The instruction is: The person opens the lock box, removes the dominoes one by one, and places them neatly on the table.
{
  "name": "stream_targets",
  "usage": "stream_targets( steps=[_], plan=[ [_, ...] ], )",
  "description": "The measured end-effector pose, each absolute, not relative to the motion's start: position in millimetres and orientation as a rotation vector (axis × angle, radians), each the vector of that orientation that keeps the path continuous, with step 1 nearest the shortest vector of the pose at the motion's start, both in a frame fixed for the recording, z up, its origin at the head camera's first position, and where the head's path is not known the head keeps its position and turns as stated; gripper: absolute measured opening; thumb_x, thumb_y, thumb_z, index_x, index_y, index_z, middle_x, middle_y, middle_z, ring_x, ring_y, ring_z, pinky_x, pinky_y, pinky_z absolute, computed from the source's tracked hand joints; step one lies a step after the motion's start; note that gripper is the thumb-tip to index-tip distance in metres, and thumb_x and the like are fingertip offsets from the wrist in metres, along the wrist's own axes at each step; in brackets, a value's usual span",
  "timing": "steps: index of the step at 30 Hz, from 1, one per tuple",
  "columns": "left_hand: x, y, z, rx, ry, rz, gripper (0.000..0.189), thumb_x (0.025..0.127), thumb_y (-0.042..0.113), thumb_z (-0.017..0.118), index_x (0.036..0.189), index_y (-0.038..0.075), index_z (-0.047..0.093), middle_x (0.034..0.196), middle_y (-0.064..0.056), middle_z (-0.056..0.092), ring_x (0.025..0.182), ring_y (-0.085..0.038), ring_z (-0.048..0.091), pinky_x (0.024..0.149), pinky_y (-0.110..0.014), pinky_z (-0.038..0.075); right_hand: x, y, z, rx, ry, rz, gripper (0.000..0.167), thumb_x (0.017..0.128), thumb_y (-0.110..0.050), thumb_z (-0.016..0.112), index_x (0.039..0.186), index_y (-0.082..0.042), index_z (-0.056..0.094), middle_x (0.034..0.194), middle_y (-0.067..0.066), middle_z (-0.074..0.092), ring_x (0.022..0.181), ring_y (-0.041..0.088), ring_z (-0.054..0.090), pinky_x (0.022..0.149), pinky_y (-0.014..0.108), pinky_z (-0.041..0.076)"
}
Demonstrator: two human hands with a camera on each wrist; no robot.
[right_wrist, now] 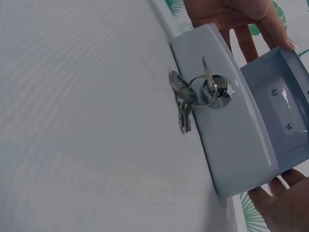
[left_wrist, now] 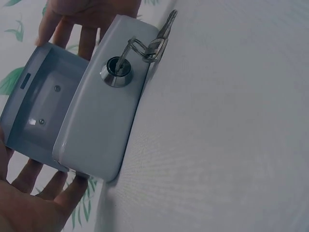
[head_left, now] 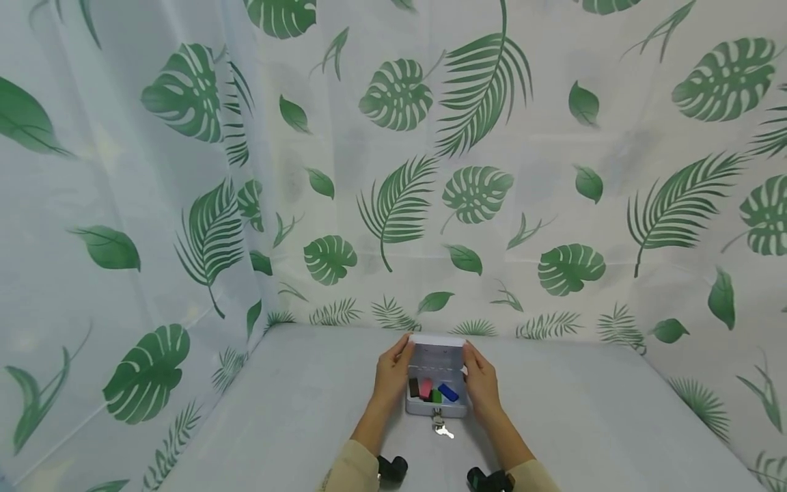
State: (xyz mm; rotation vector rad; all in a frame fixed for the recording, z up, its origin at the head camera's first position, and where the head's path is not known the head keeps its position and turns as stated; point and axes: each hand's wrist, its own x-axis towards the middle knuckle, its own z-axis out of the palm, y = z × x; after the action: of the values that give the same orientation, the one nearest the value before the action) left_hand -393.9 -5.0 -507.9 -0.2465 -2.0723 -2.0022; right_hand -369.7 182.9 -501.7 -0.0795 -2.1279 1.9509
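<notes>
A small pale grey lock box stands on the table with its lid raised. My left hand grips the lid's left side, thumb at the edge and fingers behind. On the other side my right hand holds the lid in the same manner. Inside lie small coloured blocks: a black one, a pink one, a green one and a blue one. A key sits in the round front lock, and more keys hang from its ring.
The white-covered table spreads out on both sides of the box. Behind it and at the left hangs a leaf-print curtain. Black wrist cameras sit by the beige sleeves, close to the near table area.
</notes>
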Motion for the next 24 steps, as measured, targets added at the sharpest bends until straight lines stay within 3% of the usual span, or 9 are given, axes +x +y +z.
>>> stream_targets(
  steps=[13, 24],
  plan=[
    [-388.0, -3.9, -504.6, -0.212, -2.145, -1.912, 0.046, 0.107, 0.045, 0.056, 0.148, 0.025, 0.059, 0.154, 0.000, 0.057, 0.142, -0.028, 0.054, 0.117, -0.053, 0.045, -367.6, 177.8, -495.2, -0.111, -1.979, 1.983, 0.050, 0.109, -0.040, 0.052, 0.156, -0.020, 0.050, 0.164, -0.001, 0.043, 0.154, 0.030, 0.038, 0.116, 0.061, 0.041],
    [-394.2, -4.3, -500.0, -0.214, -2.162, -1.822, 0.045, 0.110, 0.043, 0.051, 0.148, 0.020, 0.060, 0.151, -0.003, 0.059, 0.141, -0.031, 0.056, 0.116, -0.052, 0.045, -378.9, 176.6, -494.3, -0.164, -1.974, 1.986, 0.050, 0.108, -0.043, 0.054, 0.153, -0.020, 0.054, 0.163, 0.002, 0.046, 0.154, 0.032, 0.038, 0.114, 0.064, 0.041]
  ],
)
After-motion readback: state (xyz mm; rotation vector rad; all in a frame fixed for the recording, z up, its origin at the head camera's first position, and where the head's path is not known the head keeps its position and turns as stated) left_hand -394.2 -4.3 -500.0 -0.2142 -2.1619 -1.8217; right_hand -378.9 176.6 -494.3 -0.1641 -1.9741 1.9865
